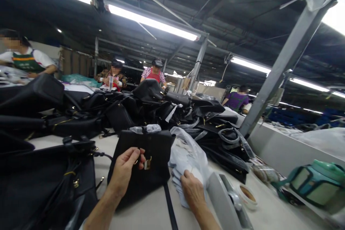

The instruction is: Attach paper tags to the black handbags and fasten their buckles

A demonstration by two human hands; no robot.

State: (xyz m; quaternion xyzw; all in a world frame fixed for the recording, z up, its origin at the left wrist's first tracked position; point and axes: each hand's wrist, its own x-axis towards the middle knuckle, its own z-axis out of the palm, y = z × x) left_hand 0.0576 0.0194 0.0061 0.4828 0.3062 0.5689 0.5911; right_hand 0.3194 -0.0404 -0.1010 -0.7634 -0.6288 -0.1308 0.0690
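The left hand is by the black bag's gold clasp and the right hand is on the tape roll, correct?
No: the head view shows the right hand on the pale stack, not the tape roll. The left hand is by the gold clasp of the black bag.

grey pillar (283,68) and lit tube lights (153,22)

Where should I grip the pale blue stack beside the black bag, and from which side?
Likely the near end of the pale blue stack, pinched from the near right, where the right hand touches it. Its layers step out along the near left edge, giving lips to catch; clear plastic lies around the far part, and the black bag sits close on the left.
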